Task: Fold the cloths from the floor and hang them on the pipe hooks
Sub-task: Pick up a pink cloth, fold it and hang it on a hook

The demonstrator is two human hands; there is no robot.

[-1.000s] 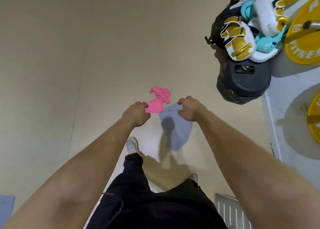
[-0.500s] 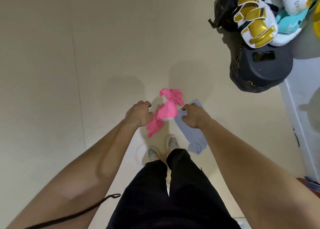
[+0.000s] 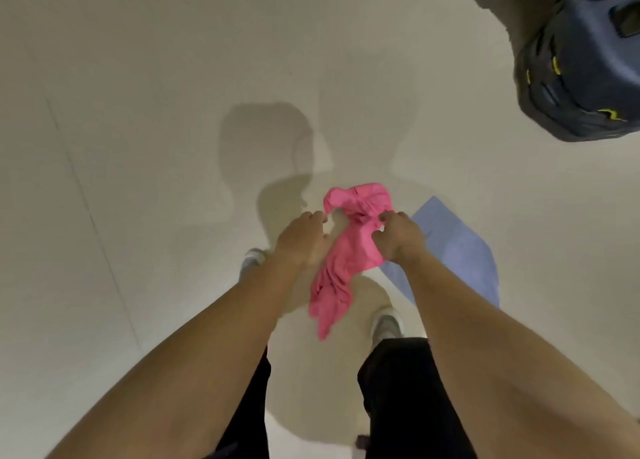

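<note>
A crumpled pink cloth (image 3: 346, 250) hangs between my two hands above the beige floor, its lower end dangling toward my shoes. My right hand (image 3: 398, 238) pinches its bunched upper right part. My left hand (image 3: 301, 240) has its fingers curled at the cloth's left edge, the grip itself hidden under the hand. A light blue cloth (image 3: 460, 250) shows spread out just right of my right wrist; I cannot tell whether it lies on the floor or hangs from that hand. No pipe hooks are in view.
A large black bag (image 3: 575, 77) with yellow marks sits on the floor at the upper right. My shoes (image 3: 388, 323) and black trousers (image 3: 401, 389) are below the hands. Bare beige floor (image 3: 138, 146) stretches to the left and ahead.
My right hand has moved from the blue cloth onto the pink one, and both hands have come closer together. The view has tilted down, pushing the bag and padded gear to the corner.
</note>
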